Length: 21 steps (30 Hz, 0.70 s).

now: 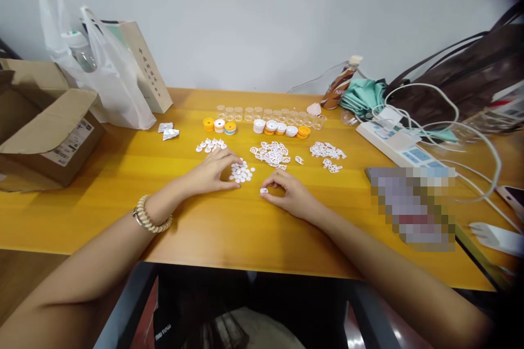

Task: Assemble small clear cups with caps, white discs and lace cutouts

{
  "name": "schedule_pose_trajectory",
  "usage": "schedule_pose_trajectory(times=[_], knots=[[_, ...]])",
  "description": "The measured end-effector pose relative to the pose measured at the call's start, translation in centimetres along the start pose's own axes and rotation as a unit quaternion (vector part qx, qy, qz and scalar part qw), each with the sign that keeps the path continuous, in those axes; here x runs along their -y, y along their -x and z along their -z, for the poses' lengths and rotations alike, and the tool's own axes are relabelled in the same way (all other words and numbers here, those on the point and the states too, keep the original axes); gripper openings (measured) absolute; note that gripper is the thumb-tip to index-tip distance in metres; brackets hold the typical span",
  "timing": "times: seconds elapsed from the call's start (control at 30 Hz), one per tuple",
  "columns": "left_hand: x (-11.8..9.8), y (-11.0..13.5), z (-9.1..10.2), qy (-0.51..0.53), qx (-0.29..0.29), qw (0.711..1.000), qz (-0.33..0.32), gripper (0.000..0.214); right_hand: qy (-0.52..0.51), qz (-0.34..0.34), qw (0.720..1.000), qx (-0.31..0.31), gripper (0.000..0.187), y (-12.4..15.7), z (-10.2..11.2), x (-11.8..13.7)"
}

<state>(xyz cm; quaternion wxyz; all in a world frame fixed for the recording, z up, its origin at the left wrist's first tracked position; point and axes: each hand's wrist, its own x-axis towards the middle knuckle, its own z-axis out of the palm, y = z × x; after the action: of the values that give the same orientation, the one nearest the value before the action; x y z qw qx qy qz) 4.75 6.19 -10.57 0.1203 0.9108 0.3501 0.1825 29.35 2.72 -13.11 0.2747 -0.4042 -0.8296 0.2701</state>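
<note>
My left hand [213,172] rests on the yellow table [123,174], fingers curled beside a small heap of white round discs [241,172]. My right hand [289,192] lies just right of it, its fingertips pinched on a single small white disc [264,191]. Behind the hands lie a pile of white spoked wheel-like pieces [272,154], another pile of white pieces [327,151] to the right and a smaller group of white pieces [210,145] to the left. A row of orange and white caps [280,128] and small clear vials [266,114] stands further back.
A cardboard box [45,131] and a white plastic bag [102,76] stand at the left. A power strip [399,144] with cables, a brown bottle [341,84], teal cloth [364,95] and a dark bag [462,73] crowd the right. A blurred flat object [413,207] lies near my right forearm.
</note>
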Motion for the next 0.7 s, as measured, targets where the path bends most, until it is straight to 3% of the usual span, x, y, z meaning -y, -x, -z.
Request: schedule_pose_trajectory(times=[0.23, 0.47, 0.6, 0.7], knots=[[0.6, 0.3, 1.3, 0.003, -0.021, 0.999, 0.034, 0.037, -0.004, -0.008, 0.999, -0.040, 0.003, 0.4, 0.2, -0.2], [3.9, 0.3, 1.7, -0.064, -0.126, 0.979, 0.148, 0.021, -0.005, -0.009, 1.000, -0.028, 0.010, 0.6, 0.6, -0.2], [5.2, -0.8, 1.2, -0.084, -0.159, 0.968, 0.177, 0.026, -0.012, -0.010, 0.999, -0.031, 0.014, 0.7, 0.5, -0.8], [5.5, -2.8, 1.8, -0.109, -0.152, 0.969, 0.163, 0.031, -0.016, -0.011, 0.999, -0.047, 0.017, 0.7, 0.3, -1.1]])
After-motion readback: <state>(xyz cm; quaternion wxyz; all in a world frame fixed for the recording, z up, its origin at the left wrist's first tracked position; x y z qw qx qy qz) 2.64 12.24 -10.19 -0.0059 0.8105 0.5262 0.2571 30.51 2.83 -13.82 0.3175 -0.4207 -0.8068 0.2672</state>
